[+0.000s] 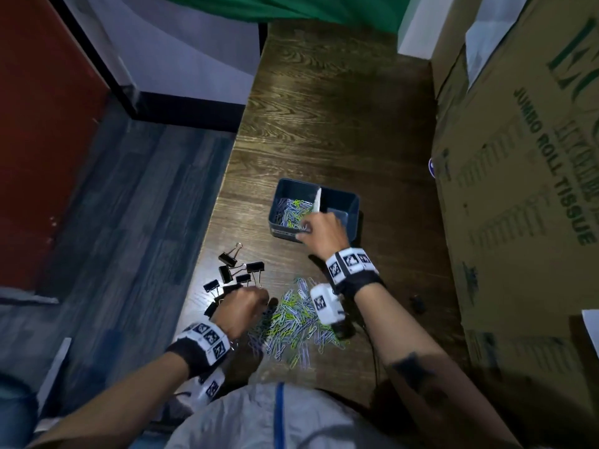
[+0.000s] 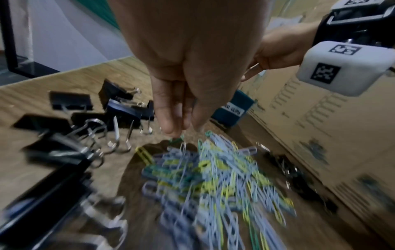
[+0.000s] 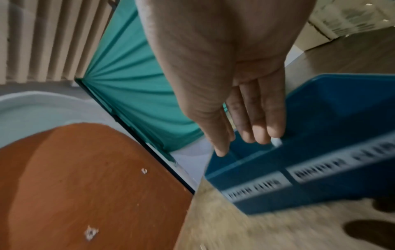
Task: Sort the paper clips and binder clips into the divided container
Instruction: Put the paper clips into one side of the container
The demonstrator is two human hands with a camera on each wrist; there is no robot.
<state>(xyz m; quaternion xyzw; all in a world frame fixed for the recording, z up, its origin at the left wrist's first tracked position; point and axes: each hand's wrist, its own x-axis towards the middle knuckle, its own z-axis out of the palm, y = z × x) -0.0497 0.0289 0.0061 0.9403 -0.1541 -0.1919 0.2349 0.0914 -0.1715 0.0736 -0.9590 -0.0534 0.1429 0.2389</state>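
A blue divided container (image 1: 282,233) stands on the wooden table, a white divider (image 1: 317,200) down its middle. Coloured paper clips (image 1: 293,210) lie in its left compartment. My right hand (image 1: 319,230) hovers over its near rim. In the right wrist view the right hand (image 3: 245,143) has straight fingers and holds nothing above the container (image 3: 320,169). A loose pile of paper clips (image 1: 298,322) lies nearer me, with several black binder clips (image 1: 236,270) to its left. My left hand (image 2: 181,133) points down over the pile (image 2: 213,177) and pinches a paper clip or two (image 2: 182,147).
A big cardboard box (image 1: 518,189) walls off the table's right side. The table's left edge (image 1: 207,241) runs just beside the binder clips, with floor below. A small dark object (image 1: 418,304) lies to the right of the pile.
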